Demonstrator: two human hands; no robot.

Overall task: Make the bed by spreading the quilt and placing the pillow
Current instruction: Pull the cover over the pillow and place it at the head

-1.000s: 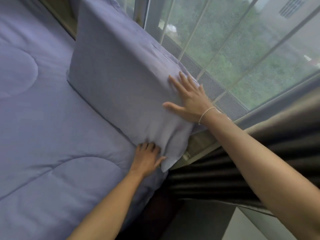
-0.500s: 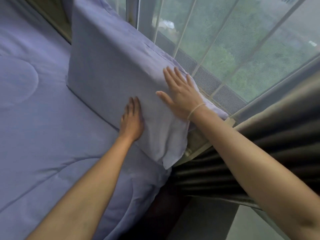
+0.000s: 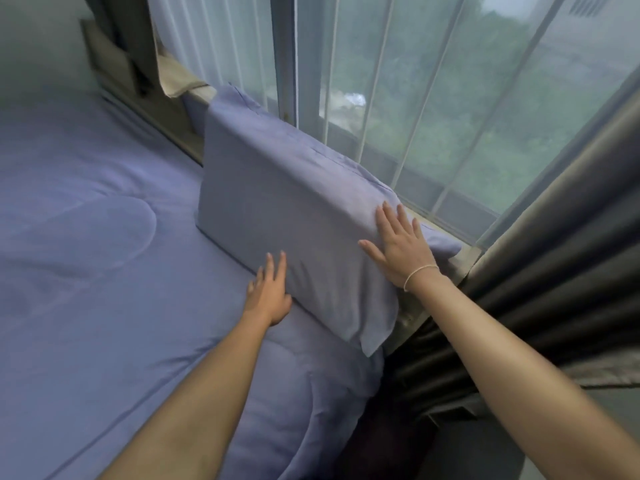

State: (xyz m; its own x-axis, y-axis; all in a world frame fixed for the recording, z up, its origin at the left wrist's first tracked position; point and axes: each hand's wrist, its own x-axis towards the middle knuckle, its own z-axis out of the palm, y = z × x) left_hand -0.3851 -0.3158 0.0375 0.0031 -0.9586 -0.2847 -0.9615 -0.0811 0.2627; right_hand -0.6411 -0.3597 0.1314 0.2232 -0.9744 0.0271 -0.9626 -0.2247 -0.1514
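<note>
- Head view: the pillow (image 3: 287, 216) stood on its long edge on the quilt (image 3: 104, 289), leaning back against the window (image 3: 433, 109). Its long axis ran from the upper middle of the frame down towards the lower right.
- My right hand (image 3: 401, 249) lay flat on the pillow's face near its lower-right end, fingers straight and a little spread, gripping nothing.
- My left hand (image 3: 268, 292) sat lower and further left, at the seam where the pillow's bottom edge met the quilt. Its fingers were straight and close together, pointing up along the pillow's face, also holding nothing.
- Both hands were therefore on the near end of the pillow. The far end, up by the window frame, lay well beyond either of them.
- The right hand was nearer the loose corner of pillowcase (image 3: 374, 337) that hung past the edge of the bed beside the dark curtain (image 3: 554, 271).
- The quilt looked already spread smooth over the bed, so I judged the job was nearly done and only settling the pillow remained.
- Any push from these hands would have sent the pillow towards the glass.
</note>
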